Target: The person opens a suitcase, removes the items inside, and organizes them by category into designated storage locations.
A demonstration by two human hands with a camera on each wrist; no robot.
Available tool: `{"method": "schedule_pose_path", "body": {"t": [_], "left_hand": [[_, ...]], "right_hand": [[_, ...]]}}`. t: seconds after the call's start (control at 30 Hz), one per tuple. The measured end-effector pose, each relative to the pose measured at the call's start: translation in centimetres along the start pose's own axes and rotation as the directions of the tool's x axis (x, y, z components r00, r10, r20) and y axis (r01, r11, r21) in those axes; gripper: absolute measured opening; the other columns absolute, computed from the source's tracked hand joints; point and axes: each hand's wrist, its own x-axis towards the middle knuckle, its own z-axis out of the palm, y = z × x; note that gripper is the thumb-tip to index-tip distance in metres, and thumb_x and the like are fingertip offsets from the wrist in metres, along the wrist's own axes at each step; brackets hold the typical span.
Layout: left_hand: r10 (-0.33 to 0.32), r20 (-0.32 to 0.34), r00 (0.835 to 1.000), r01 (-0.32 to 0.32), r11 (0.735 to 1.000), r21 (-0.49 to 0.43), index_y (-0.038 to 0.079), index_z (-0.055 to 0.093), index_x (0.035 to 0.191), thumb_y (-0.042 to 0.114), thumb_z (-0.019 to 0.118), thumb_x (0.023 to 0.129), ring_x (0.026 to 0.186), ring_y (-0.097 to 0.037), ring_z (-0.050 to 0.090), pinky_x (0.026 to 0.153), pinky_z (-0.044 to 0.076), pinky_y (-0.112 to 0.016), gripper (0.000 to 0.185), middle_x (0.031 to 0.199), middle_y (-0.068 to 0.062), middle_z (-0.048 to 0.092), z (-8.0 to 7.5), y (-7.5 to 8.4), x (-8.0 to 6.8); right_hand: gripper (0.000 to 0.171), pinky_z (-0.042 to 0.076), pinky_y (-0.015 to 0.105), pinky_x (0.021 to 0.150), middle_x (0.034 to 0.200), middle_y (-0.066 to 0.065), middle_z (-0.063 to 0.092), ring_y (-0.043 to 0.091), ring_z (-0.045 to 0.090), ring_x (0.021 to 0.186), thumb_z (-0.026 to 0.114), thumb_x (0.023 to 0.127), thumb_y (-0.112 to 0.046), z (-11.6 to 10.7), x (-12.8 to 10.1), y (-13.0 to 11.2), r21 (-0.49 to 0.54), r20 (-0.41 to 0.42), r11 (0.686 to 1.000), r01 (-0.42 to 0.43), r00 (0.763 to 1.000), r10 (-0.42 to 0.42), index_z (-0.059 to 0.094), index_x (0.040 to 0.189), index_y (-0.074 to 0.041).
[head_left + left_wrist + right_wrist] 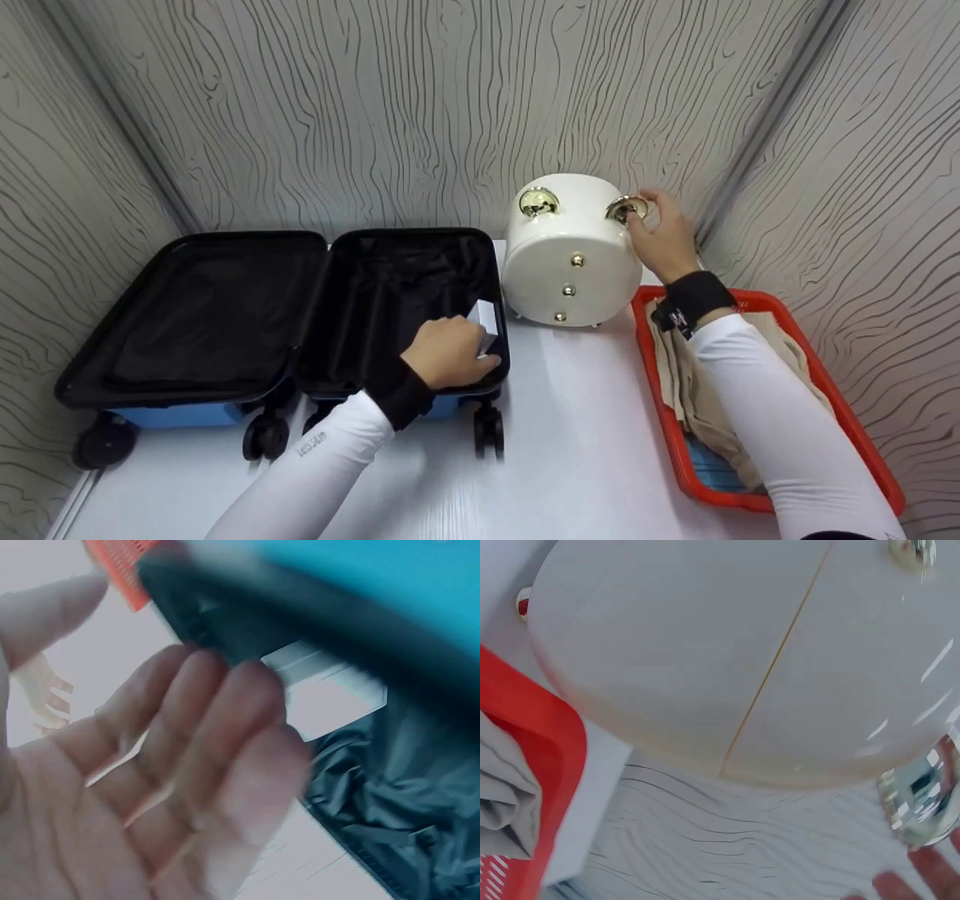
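Observation:
An open blue suitcase (217, 307) with black lining lies at the left. Over the near right edge of its right half is my left hand (448, 352), beside a small white box (486, 319). In the left wrist view that hand's fingers (232, 720) are loosely bent with nothing in them, and the white box (334, 701) sits inside the suitcase. To the right stands a white rounded case (544, 277) with gold knobs and two gold ear-shaped pieces. My right hand (667, 238) pinches the right gold ear (621, 208) between thumb and fingers.
A red plastic basket (671, 442) at the right holds folded beige cloths (705, 420) and something blue beneath them. Wood-patterned walls (420, 112) enclose the white table (570, 435) at the back and sides. Suitcase wheels (489, 431) stick out toward the front.

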Motion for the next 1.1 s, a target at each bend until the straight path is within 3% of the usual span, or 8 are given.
{"method": "schedule_pose_path", "body": {"t": [0.13, 0.23, 0.4, 0.53, 0.63, 0.77, 0.97, 1.1], "left_hand": [[0.004, -0.073, 0.997, -0.01, 0.996, -0.085, 0.006, 0.074, 0.098, 0.031, 0.066, 0.106, 0.092, -0.032, 0.075, 0.08, 0.062, -0.053, 0.027, 0.097, -0.011, 0.076, -2.0, 0.1, 2.8], [0.022, -0.121, 0.992, -0.035, 0.993, -0.112, 0.003, 0.073, 0.127, 0.02, 0.059, 0.108, 0.111, -0.034, 0.073, 0.094, 0.061, -0.052, 0.029, 0.122, -0.013, 0.074, -3.0, 0.1, 5.3], [0.02, -0.123, 0.992, -0.035, 0.991, -0.125, 0.006, 0.056, 0.156, 0.007, 0.049, 0.107, 0.135, -0.035, 0.065, 0.112, 0.055, -0.049, 0.049, 0.149, -0.017, 0.065, -3.9, 0.4, 9.0], [-0.024, -0.052, 0.998, 0.016, 0.988, -0.151, 0.014, 0.042, 0.168, 0.004, 0.048, 0.104, 0.137, -0.036, 0.064, 0.114, 0.053, -0.049, 0.065, 0.156, -0.019, 0.059, -3.9, 0.8, 11.1], [-0.054, 0.003, 0.999, 0.054, 0.983, -0.174, 0.019, 0.035, 0.172, 0.002, 0.052, 0.101, 0.129, -0.036, 0.066, 0.11, 0.055, -0.049, 0.074, 0.157, -0.021, 0.057, -3.6, 1.0, 12.2], [-0.077, 0.032, 0.997, 0.082, 0.977, -0.199, 0.022, 0.033, 0.172, 0.001, 0.055, 0.099, 0.124, -0.037, 0.067, 0.106, 0.057, -0.048, 0.08, 0.16, -0.023, 0.053, -3.2, 0.9, 13.0], [-0.075, 0.034, 0.997, 0.081, 0.969, -0.235, 0.019, 0.035, 0.171, -0.001, 0.056, 0.097, 0.135, -0.037, 0.063, 0.112, 0.053, -0.048, 0.079, 0.163, -0.025, 0.05, -2.7, 0.9, 13.5], [-0.087, 0.015, 0.996, 0.088, 0.968, -0.237, 0.019, 0.039, 0.17, -0.001, 0.056, 0.098, 0.131, -0.038, 0.065, 0.112, 0.054, -0.049, 0.076, 0.16, -0.025, 0.055, -2.4, 1.2, 13.7]], "right_hand": [[0.033, 0.046, 0.055, 0.112, 0.125, 0.032, 0.067, 0.048, 0.061, 0.123, 0.072, 0.096, -0.006, 1.5, -1.7, -1.7, -0.067, -0.185, 0.991, 0.118, 0.974, -0.128, 0.067, 0.124, 0.011], [0.02, 0.05, 0.044, 0.087, 0.1, 0.026, 0.07, 0.04, 0.065, 0.094, 0.075, 0.096, -0.01, 2.5, -3.2, -2.6, -0.09, -0.202, 0.99, 0.112, 0.971, -0.128, 0.07, 0.104, 0.008], [0.035, 0.042, 0.033, 0.067, 0.072, 0.013, 0.072, 0.022, 0.057, 0.065, 0.074, 0.101, -0.027, 4.1, -5.2, -3.2, -0.094, -0.035, 0.995, -0.043, 0.999, 0.039, 0.075, 0.078, -0.001], [0.049, 0.047, 0.025, 0.059, 0.066, 0.003, 0.072, 0.01, 0.06, 0.056, 0.069, 0.105, -0.039, 5.0, -5.8, -2.7, -0.046, 0.135, 0.976, -0.213, 0.967, 0.218, 0.077, 0.079, 0.0], [0.054, 0.055, 0.023, 0.051, 0.063, 0.001, 0.07, 0.009, 0.065, 0.05, 0.067, 0.107, -0.041, 5.6, -5.8, -2.2, 0.072, 0.227, 0.932, -0.356, 0.916, 0.332, 0.077, 0.086, 0.007], [0.053, 0.06, 0.026, 0.051, 0.061, 0.001, 0.071, 0.009, 0.068, 0.05, 0.065, 0.109, -0.036, 6.5, -5.6, -1.9, 0.227, 0.291, 0.854, -0.469, 0.869, 0.4, 0.075, 0.098, 0.014], [0.05, 0.06, 0.025, 0.051, 0.062, 0.002, 0.073, 0.009, 0.068, 0.05, 0.06, 0.112, -0.032, 7.3, -5.3, -2.3, 0.375, 0.335, 0.75, -0.545, 0.834, 0.439, 0.07, 0.106, 0.017], [0.047, 0.059, 0.024, 0.052, 0.062, 0.001, 0.072, 0.009, 0.069, 0.051, 0.058, 0.113, -0.029, 7.3, -5.5, -2.1, 0.409, 0.337, 0.725, -0.554, 0.83, 0.444, 0.07, 0.105, 0.015]]}}
